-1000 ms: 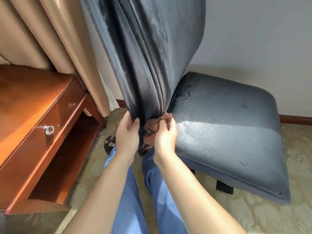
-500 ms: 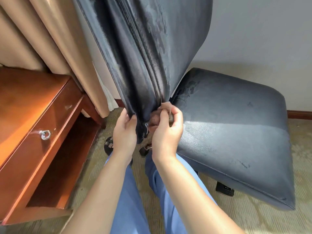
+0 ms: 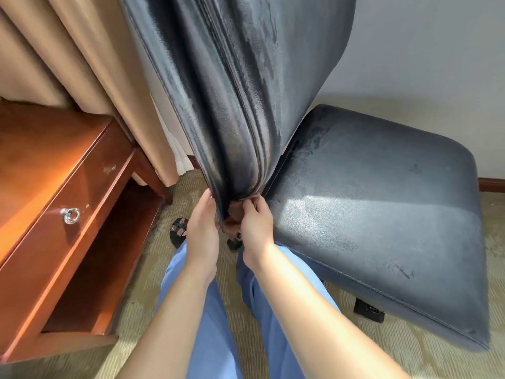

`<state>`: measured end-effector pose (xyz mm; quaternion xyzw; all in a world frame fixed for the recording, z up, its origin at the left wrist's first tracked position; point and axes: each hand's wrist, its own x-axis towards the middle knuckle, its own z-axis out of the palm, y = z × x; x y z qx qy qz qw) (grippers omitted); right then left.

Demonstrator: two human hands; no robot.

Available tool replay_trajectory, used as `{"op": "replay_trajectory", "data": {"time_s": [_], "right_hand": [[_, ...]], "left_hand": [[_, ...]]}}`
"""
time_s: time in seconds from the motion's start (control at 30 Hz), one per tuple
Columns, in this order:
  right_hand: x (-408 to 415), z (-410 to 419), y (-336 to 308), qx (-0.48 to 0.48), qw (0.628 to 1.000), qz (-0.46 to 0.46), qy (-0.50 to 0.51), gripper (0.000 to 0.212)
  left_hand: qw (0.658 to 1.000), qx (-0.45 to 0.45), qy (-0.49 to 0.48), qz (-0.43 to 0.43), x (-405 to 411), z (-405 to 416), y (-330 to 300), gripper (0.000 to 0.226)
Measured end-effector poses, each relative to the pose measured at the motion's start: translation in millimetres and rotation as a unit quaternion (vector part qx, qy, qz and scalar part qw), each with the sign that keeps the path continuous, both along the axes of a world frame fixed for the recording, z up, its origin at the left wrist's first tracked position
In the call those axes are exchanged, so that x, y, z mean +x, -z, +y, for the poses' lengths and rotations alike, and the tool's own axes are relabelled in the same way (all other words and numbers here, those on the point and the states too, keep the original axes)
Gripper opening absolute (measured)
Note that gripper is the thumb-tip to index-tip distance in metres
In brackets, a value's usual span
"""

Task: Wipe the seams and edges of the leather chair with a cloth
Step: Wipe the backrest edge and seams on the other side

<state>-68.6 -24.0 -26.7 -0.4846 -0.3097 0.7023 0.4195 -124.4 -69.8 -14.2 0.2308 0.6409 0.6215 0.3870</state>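
- Reddish-brown polished wood makes up the worktop (image 3: 41, 149) at the far left, with a drawer front bearing a silver ring pull (image 3: 71, 215) and an open shelf space beneath it.
- Beige curtains (image 3: 90, 64) hang behind the worktop, reaching down to the patterned carpet (image 3: 142, 285).
- The left hand (image 3: 203, 228) grips the lower rear edge of the dark leather chair backrest (image 3: 235, 91), its fingers curled round that edge from the left side.
- A brown cloth (image 3: 235, 214) sits bunched at the very bottom of the backrest seam, between the two hands, mostly hidden by them and by the leather folds.
- The right hand (image 3: 257, 225) pinches the cloth, fingers bent and pressing it up into the seam where the backrest meets the seat.
- Blue trouser legs (image 3: 213, 324) and two dark sandals (image 3: 179, 231) show below the forearms.
- The chair seat (image 3: 382, 214) spreads to the right, dark blue-grey leather with a bright band of light across it, a stitched seam along its near edge, and scuffed patches.
- A pale wall (image 3: 423, 50) with a wooden skirting board (image 3: 492, 184) stands behind the seat.
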Motion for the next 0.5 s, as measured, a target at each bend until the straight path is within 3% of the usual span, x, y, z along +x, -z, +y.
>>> {"op": "replay_trajectory", "data": {"time_s": [0.13, 0.23, 0.43, 0.5], "right_hand": [[-0.1, 6.4, 19.0, 0.126, 0.974, -0.187, -0.033, 0.021], [2.1, 8.0, 29.0, 0.13, 0.957, -0.253, -0.058, 0.026], [-2.2, 12.1, 30.9, -0.079, 0.984, -0.133, -0.093, 0.024], [-5.2, 4.4, 35.9, -0.048, 0.99, -0.121, -0.047, 0.028]], "left_hand": [[1.0, -0.023, -0.003, -0.002, -2.4, 2.2, 10.1, 0.035], [0.999, -0.041, -0.03, -0.007, -3.1, 3.8, 15.3, 0.04], [0.999, -0.042, -0.009, 0.0, 0.2, 2.2, 8.5, 0.039], [0.999, -0.042, 0.004, -0.009, -2.0, 0.6, 7.4, 0.037]]}}
